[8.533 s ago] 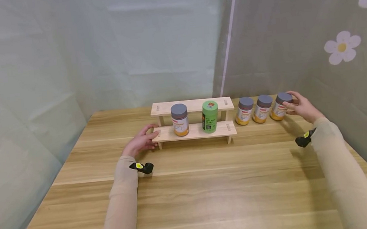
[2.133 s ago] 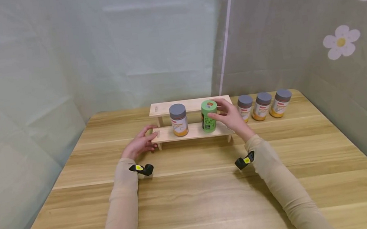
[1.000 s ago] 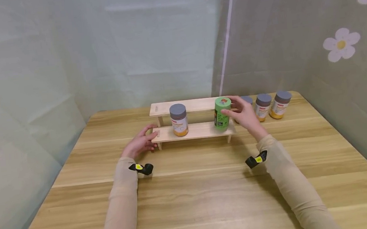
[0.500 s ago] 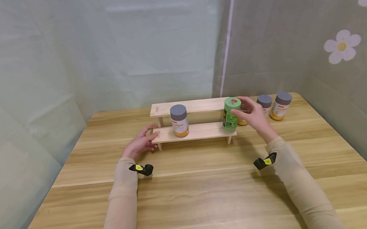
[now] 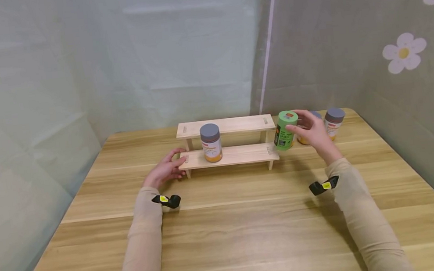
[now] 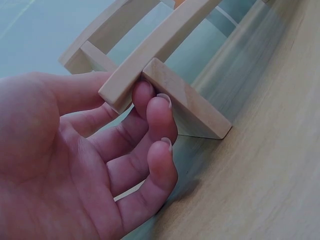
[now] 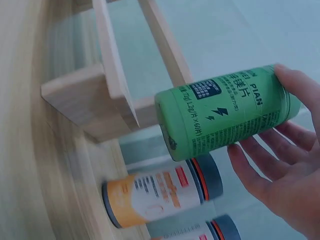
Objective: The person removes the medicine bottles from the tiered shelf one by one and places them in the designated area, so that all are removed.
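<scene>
My right hand (image 5: 317,136) holds a green pill bottle (image 5: 283,136) by its upper part. In the head view the bottle is just right of the two-tier wooden shelf (image 5: 242,153), slightly tilted. The right wrist view shows the bottle (image 7: 220,112) off the boards, above a grey-lidded jar (image 7: 155,194). At the shelf's left end, my left hand (image 5: 165,169) grips the lower board. In the left wrist view the thumb lies along the board (image 6: 150,47) and the fingers curl beneath it. A grey-lidded supplement jar (image 5: 212,145) stands on the lower board's left half.
Grey-lidded jars stand on the wooden table (image 5: 227,231) right of the shelf. One jar (image 5: 335,122) shows at the far right; the green bottle and right hand largely hide the others in the head view. A curtain (image 5: 177,60) hangs behind the table.
The right hand was at the rightmost jar, then took the green bottle from the lower board. It has carried the bottle rightward past the shelf's end. The left hand has stayed put.
</scene>
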`<state>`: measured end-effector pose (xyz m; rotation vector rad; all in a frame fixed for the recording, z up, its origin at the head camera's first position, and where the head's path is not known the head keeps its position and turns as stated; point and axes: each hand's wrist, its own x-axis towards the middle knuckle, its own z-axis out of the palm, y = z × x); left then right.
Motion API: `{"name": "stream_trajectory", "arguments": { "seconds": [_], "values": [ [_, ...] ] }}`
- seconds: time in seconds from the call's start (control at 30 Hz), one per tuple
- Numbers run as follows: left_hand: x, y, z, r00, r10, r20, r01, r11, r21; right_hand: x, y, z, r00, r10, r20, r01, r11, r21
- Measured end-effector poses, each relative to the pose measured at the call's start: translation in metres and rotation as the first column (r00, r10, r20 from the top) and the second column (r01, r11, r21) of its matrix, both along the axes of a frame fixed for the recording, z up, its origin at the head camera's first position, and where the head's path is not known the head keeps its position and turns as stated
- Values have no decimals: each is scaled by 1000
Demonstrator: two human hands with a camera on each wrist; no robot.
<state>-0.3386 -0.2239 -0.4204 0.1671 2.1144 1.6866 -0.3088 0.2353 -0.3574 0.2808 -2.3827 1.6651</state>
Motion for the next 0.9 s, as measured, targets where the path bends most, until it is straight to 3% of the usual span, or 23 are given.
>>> {"name": "stream_trajectory", "arguments": {
  "seconds": [0.47, 0.67, 0.9],
  "values": [
    [-2, -1, -1, 1000, -5, 4, 5, 1000, 7, -1, 31, -2, 993, 93, 79, -101, 989, 103],
    [-2, -2, -1, 1000, -11, 2, 11, 1000, 3, -3, 36, -6, 982, 105, 156, -131, 977, 168],
    [-3, -2, -2, 1000, -15, -5, 15, 1000, 7, -6, 41, -15, 976, 109, 188, -146, 970, 196]
  ]
}}
